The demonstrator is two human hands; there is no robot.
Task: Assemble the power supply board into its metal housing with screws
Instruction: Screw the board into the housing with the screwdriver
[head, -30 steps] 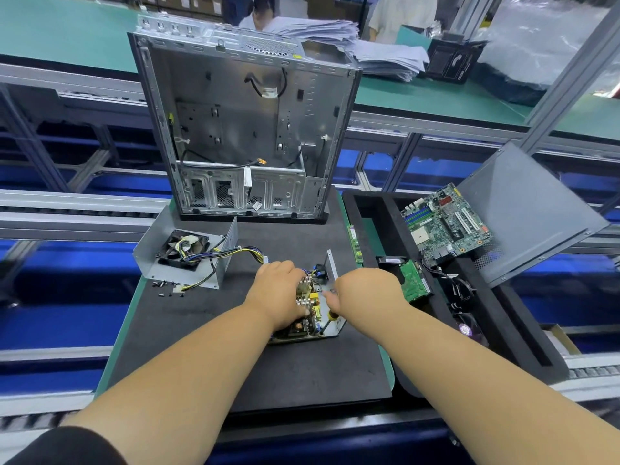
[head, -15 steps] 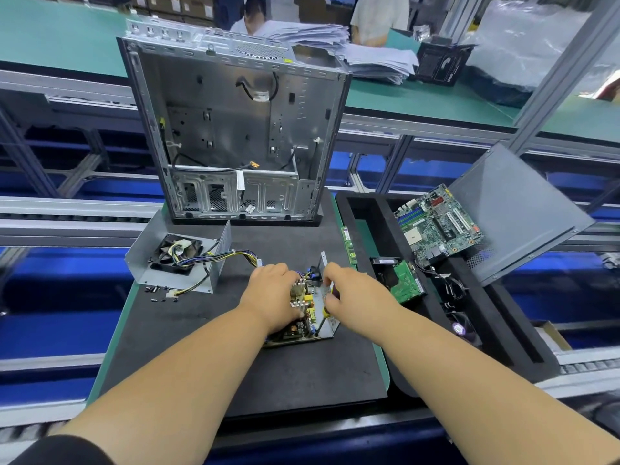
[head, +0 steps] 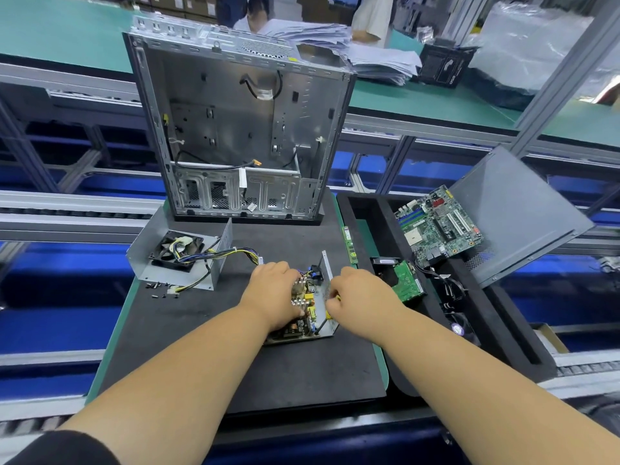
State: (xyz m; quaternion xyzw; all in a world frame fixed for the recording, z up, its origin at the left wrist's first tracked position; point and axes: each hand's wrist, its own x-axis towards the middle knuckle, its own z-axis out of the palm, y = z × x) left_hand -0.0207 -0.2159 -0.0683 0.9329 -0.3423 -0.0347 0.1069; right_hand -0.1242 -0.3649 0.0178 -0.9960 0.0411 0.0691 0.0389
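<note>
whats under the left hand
The left hand rests on the power supply board in its metal housing. The board parts beneath the palm are hidden.

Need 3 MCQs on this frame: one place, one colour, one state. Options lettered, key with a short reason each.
1. Where do the loose screws lie?
A. on the mat beside the fan housing
B. inside the computer case
C. in the foam tray

2. What colour is the motherboard in the foam tray?
A. red
B. green
C. white

3. What is the right hand doing?
A. resting flat on the mat
B. lifting the side panel
C. gripping a yellow-handled screwdriver at the power supply board

Key:
1 A, small dark screws sit on the mat by the fan housing.
2 B, its board is green.
3 C, fingers curl round the tool; the left hand presses the board.
</note>
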